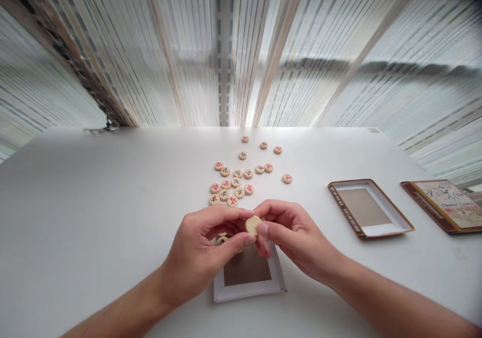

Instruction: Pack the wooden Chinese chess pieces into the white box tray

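Between the fingertips of both hands is a round wooden Chinese chess piece (252, 225), its plain pale face toward me. My left hand (211, 247) pinches it from the left with thumb and forefinger. From the right, the thumb and fingers of my right hand (297, 235) close on the same piece. Right below the hands lies a shallow white-edged box tray (250, 294) with a brown bottom. At its far left, partly behind my left hand, a few chess pieces (221, 240) show; how many is hidden.
Beyond the hands, chess pieces (236, 182) with red or black characters lie scattered on the white table (113, 202). To the right are an open shallow box part (361, 205) and a printed box lid (448, 202). Striped curtains (196, 51) hang behind the table.
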A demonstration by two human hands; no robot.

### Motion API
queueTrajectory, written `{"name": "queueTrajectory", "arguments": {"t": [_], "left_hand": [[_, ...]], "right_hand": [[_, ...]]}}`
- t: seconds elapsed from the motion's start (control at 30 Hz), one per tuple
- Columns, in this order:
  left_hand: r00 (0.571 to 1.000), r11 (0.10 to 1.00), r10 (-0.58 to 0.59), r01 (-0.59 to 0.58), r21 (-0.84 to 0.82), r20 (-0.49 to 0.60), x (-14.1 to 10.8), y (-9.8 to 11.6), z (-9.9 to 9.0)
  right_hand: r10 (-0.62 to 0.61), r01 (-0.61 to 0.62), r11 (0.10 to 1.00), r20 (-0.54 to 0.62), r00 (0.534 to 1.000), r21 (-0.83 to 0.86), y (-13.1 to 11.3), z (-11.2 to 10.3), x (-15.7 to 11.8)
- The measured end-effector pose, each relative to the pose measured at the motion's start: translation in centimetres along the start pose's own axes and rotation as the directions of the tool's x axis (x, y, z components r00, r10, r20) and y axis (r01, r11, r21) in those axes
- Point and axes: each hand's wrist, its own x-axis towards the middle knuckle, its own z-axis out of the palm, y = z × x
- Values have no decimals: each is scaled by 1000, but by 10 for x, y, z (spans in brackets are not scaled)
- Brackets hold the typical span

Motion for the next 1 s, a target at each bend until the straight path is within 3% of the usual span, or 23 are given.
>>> {"name": "queueTrajectory", "arguments": {"t": [0.13,0.33,0.8,1.0], "left_hand": [[1000,999,-3,3,-53,16,1,1,1],[999,999,50,-50,18,16,1,0,-1],[998,992,54,-52,116,-16,-1,-1,-2],[997,993,72,-75,91,33,1,1,-1]], "right_hand": [[16,-16,1000,4,1000,0,-1,1,0],[51,-50,999,-24,998,8,-3,3,0],[67,-67,996,0,998,55,-4,2,1],[80,-79,994,0,997,79,-3,3,2]]}}
